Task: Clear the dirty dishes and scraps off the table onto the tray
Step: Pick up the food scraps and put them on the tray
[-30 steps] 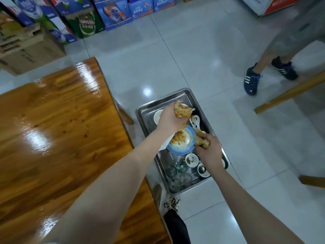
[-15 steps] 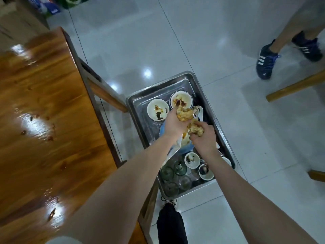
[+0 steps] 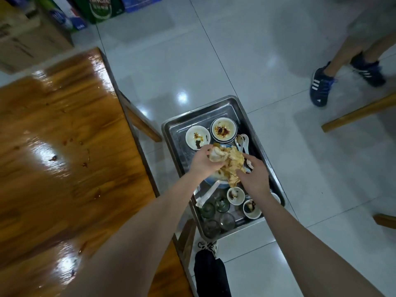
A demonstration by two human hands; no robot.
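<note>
Now the left hand (image 3: pixel 203 162) grips a messy wad of scraps (image 3: pixel 232 161) over the tray (image 3: pixel 175 133). The right hand (image 3: pixel 256 179) touches the wad with loose, spread fingers. Two dirty bowls (image 3: pixel 197 138) sit just past the left hand. The wet desk (image 3: pixel 64 146) is to its left.

glossy white floor tiles (image 3: pixel 214 61) — stacked drink cartons (image 3: pixel 98 7) and a brown cardboard box (image 3: pixel 32 39) far left, someone's legs (image 3: pixel 341 57) in blue trainers (image 3: pixel 320 88) at right, near a wooden rail (image 3: pixel 360 113).
</note>
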